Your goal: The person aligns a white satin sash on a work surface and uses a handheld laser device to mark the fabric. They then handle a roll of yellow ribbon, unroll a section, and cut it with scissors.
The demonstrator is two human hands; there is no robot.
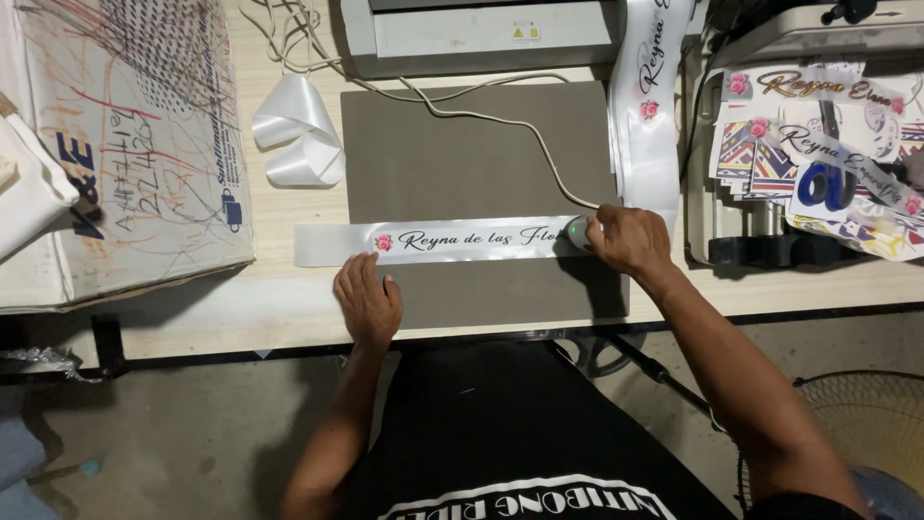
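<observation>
While left hand (367,300) lies flat, holding nothing, beside the ribbon (438,241), right hand (626,239) grips a small iron (578,232); unpinned ribbon could slide, smearing print.

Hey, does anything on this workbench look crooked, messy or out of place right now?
The white sash lies flat and straight on the grey mat, left hand pinning its lower edge, right hand on a small corded tool. The only untidy spot is the overlapping heap of printed sashes at right.
</observation>
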